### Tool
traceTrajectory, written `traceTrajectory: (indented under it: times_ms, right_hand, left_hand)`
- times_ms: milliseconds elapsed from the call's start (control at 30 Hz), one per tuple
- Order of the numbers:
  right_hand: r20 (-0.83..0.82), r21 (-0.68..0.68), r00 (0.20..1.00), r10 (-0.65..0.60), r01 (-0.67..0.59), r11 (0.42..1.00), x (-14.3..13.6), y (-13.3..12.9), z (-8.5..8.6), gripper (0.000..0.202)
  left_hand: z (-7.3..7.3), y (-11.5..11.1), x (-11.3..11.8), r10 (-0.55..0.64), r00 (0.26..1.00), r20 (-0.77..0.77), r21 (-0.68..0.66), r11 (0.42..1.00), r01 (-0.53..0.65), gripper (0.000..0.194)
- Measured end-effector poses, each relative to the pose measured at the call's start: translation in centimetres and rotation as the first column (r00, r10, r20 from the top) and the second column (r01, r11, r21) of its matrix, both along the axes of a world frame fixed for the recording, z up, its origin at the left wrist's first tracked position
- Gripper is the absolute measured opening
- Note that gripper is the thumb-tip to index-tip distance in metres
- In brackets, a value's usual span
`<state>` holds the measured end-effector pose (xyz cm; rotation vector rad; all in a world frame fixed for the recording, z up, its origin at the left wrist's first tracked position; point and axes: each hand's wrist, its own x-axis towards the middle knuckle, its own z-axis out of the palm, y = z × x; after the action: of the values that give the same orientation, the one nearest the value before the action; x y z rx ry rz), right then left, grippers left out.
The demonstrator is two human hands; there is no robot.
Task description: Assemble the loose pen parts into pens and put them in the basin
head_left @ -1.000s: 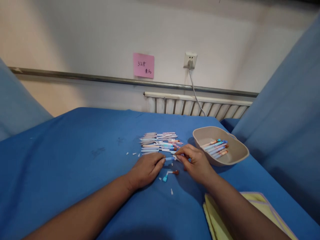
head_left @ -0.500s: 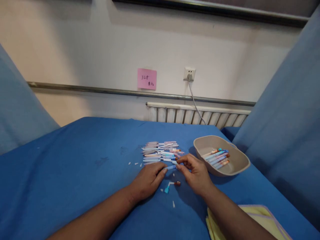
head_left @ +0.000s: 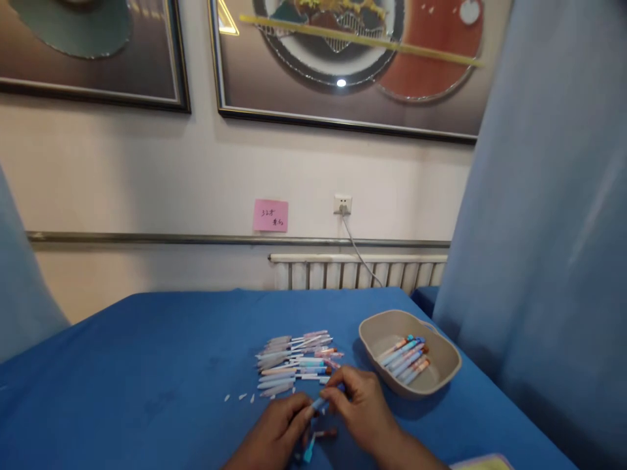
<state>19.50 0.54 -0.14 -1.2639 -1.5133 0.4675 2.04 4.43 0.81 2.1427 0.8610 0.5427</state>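
Observation:
My left hand [head_left: 279,427] is closed around a light blue pen barrel [head_left: 319,403] low in the middle of the view. At the barrel's other end, my right hand [head_left: 362,405] pinches with thumb and fingertips; what exactly sits between those fingers is blurred. Beyond both hands lies a row of pen parts [head_left: 281,372], grey, pale blue and pink barrels with white inner sticks. Just below the hands is a loose teal clip piece [head_left: 308,452] beside a dark red piece [head_left: 327,433], both smeared. Small white tips [head_left: 242,396] are scattered to the left.
A beige basket [head_left: 443,382] holding several pens [head_left: 404,359] stands on the right of the blue cloth [head_left: 122,365]. A yellow cloth [head_left: 482,463] shows at the bottom edge. Behind are a radiator [head_left: 357,271] and a blue curtain [head_left: 533,261].
The view has tilted up, so the table and hands sit lower and framed pictures show on the wall. Both hands still hold the pen, which now points more steeply upward.

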Motion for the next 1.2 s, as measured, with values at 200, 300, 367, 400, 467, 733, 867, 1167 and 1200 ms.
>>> traceTrajectory:
  times_ms: [200,300,367,400,467,733,867,1167,1200]
  right_hand:
    - [-0.098,-0.021,0.994,0.057,-0.059,0.998,-0.5,-0.1,-0.1,0.015]
    - [-0.298,-0.08,0.948,0.109,-0.139,0.987,-0.3,-0.1,0.0,0.03]
    - [-0.444,-0.095,0.89,0.1,-0.158,0.983,-0.1,0.0,0.1,0.041]
    - [-0.487,-0.105,0.87,0.077,-0.146,0.984,0.0,0.1,0.2,0.044]
    - [-0.516,-0.142,0.856,0.019,-0.107,0.984,0.2,0.3,0.3,0.047]
    - [-0.529,-0.191,0.848,-0.002,-0.117,0.975,0.3,0.9,-0.2,0.045]
    - [-0.627,-0.214,0.779,0.017,-0.194,0.957,0.3,1.0,-0.5,0.044]
    - [-0.926,-0.127,0.374,0.046,-0.426,0.896,-0.8,0.6,-0.6,0.046]
    - [-0.94,-0.126,0.339,0.035,-0.442,0.888,-0.9,0.5,-0.5,0.049]
  left_hand:
    - [0.0,0.0,0.5,-0.005,0.999,0.034,-0.043,0.999,0.007,0.04]
    - [0.2,0.0,0.7,0.005,1.0,0.031,-0.062,0.998,-0.003,0.04]
    - [0.4,0.1,0.7,0.022,0.999,0.033,-0.079,0.997,-0.02,0.041]
    - [0.4,0.1,0.7,0.03,0.999,0.039,-0.086,0.996,-0.027,0.041]
    - [0.5,0.3,0.6,0.048,0.997,0.056,-0.098,0.994,-0.043,0.04]
    - [0.5,0.4,0.6,0.036,0.999,0.037,-0.092,0.995,-0.032,0.035]
    - [0.7,0.3,0.6,0.008,1.0,0.029,-0.045,0.999,-0.007,0.035]
    - [0.3,0.4,0.9,0.014,0.994,0.112,-0.134,0.991,0.002,0.031]
    - [0.1,0.4,0.9,0.014,0.992,0.128,-0.146,0.989,0.005,0.031]
